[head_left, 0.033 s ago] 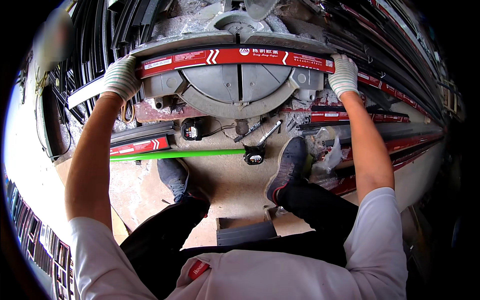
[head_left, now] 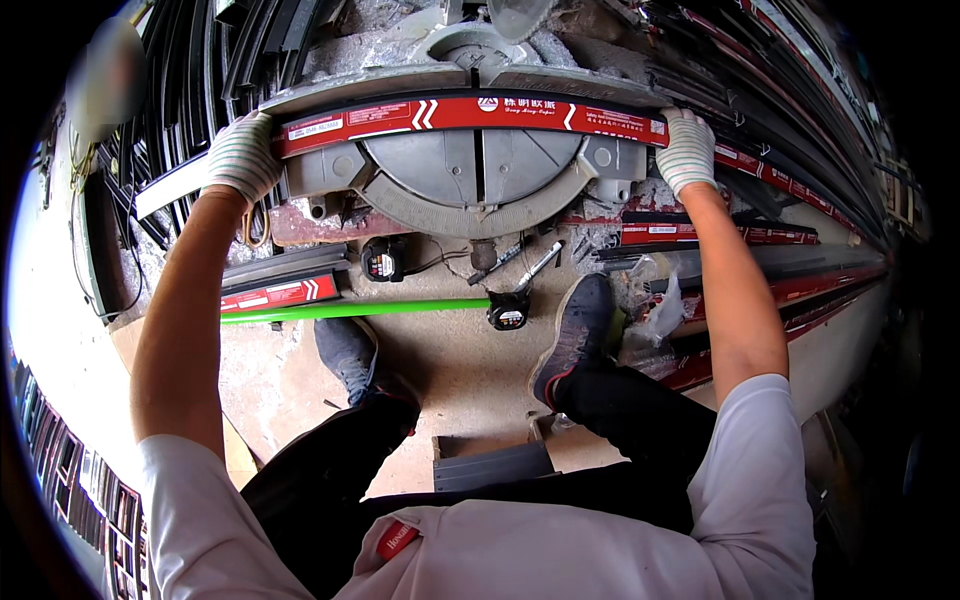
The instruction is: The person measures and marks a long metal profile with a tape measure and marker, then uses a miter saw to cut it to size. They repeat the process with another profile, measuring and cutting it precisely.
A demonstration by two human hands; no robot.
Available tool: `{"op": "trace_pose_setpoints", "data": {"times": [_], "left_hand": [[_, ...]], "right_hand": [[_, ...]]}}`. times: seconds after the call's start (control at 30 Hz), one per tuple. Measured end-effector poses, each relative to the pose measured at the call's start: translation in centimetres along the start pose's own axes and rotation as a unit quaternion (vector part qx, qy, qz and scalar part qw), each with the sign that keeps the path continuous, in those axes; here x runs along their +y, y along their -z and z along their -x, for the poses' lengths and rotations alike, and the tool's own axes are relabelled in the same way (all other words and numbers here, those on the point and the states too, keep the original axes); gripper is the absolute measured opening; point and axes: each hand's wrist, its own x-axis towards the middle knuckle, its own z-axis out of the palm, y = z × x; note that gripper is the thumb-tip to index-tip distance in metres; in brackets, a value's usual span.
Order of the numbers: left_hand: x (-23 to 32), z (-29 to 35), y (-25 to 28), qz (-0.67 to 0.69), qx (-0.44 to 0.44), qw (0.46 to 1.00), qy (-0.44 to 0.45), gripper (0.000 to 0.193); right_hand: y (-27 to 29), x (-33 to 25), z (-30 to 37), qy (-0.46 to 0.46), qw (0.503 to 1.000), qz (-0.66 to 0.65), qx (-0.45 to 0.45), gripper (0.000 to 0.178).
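Note:
A long profile strip (head_left: 450,114) with red printed film and dark edges lies across the grey mitre saw base (head_left: 425,165), along its fence (head_left: 370,88). My left hand (head_left: 243,158), in a striped knit glove, is closed round the strip left of the saw's turntable. Beyond that hand a white end of the strip sticks out. On the right side my gloved right hand (head_left: 687,151) grips the same strip, which runs on past it to the far right. Part of a round saw blade (head_left: 518,15) shows at the top edge.
A tape measure (head_left: 508,310) with a long green blade lies between my shoes, and another tape measure (head_left: 382,261) sits nearer the saw. Two marker pens (head_left: 540,266) lie beside them. Dark profile strips (head_left: 820,150) are piled left and right. A dark offcut (head_left: 492,467) rests on the floor.

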Motion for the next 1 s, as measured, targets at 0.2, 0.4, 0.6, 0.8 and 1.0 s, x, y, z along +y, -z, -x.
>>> {"op": "trace_pose_setpoints", "data": {"times": [0.2,0.4,0.6,0.8,1.0], "left_hand": [[1.1,-0.2,0.6,-0.008,-0.027,0.999,0.029,0.028],[1.3,-0.3,1.1,-0.008,-0.039,0.998,0.040,0.031],[1.2,-0.3,0.9,0.003,-0.028,0.999,0.031,0.028],[1.1,0.3,1.5,-0.007,-0.031,0.999,0.041,0.023],[1.9,0.1,2.3,-0.012,-0.042,0.998,0.040,0.023]], "right_hand": [[0.1,0.1,0.1,-0.001,1.000,-0.001,0.000,0.048],[0.6,-0.2,0.1,-0.007,1.000,0.003,-0.016,0.051],[0.7,0.0,0.1,-0.007,1.000,-0.002,-0.017,0.052],[2.8,-0.6,1.0,0.041,0.999,-0.013,-0.003,0.064],[10.3,2.1,-0.7,0.101,0.968,-0.212,0.093,0.058]]}}
